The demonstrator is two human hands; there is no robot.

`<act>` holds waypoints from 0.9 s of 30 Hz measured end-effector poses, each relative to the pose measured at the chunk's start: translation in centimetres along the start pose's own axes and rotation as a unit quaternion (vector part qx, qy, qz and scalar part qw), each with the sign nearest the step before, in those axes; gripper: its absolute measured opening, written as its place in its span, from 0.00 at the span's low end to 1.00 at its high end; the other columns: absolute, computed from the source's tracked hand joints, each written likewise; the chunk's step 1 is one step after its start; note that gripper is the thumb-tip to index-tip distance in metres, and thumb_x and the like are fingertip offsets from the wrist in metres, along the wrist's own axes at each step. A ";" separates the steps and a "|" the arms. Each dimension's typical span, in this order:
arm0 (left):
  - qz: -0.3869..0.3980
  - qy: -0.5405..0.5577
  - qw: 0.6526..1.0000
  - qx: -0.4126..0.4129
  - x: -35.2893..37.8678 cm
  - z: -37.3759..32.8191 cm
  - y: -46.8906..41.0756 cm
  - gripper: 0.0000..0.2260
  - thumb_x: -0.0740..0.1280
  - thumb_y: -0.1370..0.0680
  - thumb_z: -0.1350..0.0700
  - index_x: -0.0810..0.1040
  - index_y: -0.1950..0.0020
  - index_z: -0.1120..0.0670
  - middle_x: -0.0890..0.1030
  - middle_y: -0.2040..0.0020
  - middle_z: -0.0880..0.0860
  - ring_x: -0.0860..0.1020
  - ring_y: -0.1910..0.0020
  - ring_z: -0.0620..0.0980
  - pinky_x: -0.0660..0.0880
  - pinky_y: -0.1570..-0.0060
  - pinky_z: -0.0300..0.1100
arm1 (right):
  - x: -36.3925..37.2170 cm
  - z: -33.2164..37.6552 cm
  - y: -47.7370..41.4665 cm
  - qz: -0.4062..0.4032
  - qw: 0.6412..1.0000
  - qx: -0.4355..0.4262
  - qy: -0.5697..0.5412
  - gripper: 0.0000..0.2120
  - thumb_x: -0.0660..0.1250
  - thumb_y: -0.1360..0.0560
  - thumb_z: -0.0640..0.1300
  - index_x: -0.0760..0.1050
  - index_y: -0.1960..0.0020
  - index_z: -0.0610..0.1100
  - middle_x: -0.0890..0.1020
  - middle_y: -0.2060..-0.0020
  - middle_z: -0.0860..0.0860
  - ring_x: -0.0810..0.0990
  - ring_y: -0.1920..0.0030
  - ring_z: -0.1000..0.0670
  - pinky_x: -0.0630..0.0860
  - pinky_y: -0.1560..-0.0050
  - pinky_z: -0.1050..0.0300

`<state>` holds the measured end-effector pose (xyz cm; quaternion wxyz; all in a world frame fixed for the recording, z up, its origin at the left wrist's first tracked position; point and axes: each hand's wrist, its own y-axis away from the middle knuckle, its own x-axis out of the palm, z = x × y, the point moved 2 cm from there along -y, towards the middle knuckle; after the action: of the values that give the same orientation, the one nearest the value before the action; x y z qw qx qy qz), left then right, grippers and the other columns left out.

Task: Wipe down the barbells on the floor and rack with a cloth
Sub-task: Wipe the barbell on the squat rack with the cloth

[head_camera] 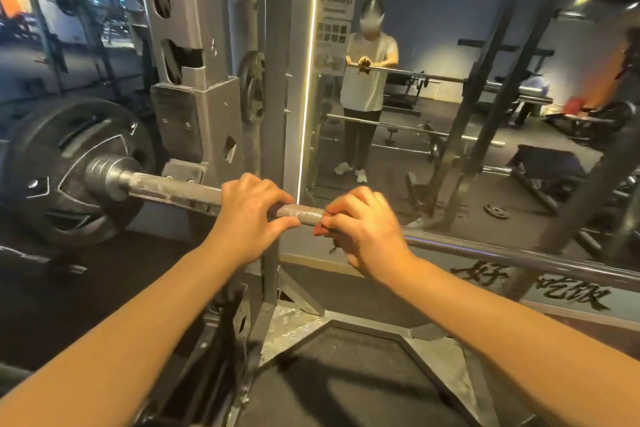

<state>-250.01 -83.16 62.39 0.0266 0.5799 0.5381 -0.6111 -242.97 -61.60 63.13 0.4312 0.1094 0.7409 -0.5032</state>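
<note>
On the rack, straight ahead, the barbell (301, 211) lies level, running from the left across to the right edge of the view. Its knurled grey section shows bare between the two hands. The cloth (319, 229), reddish with dark edges, is wrapped against the bar; only a small fold and a dark loose thread peek out below the fingers. The right hand (363, 229) is curled round that cloth, clamping it to the bar. Just to its left, the left hand (254, 215) grips the bare bar, fingers over the top and thumb underneath. Both forearms reach in from the lower corners.

Further left, a black weight plate (69, 170) sits on the bar's sleeve, outside the grey rack upright (194, 80) with its cut-out slots. Behind the bar stands a mirror (450, 45), edged on its left by a bright vertical light strip (308, 80). It reflects a person (367, 80) in a light shirt with both hands on the bar. Below lies the dark floor (346, 392).
</note>
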 end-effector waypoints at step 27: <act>-0.010 -0.009 1.000 0.010 0.3 0.2 1.0 0.17 0.68 0.24 0.38 0.82 0.40 0.46 0.81 0.45 0.43 0.74 0.43 0.51 0.67 0.41 0.62 | -0.1 -0.8 -1.0 0.054 0.991 -0.118 -0.030 0.09 0.80 0.32 0.39 0.85 0.53 0.41 0.80 0.54 0.44 0.69 0.48 0.45 0.76 0.57 0.48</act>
<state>-249.55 -83.56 61.47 0.0194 0.5697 0.5374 -0.6216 -243.94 -61.40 63.97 0.4893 0.0828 0.7749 -0.3916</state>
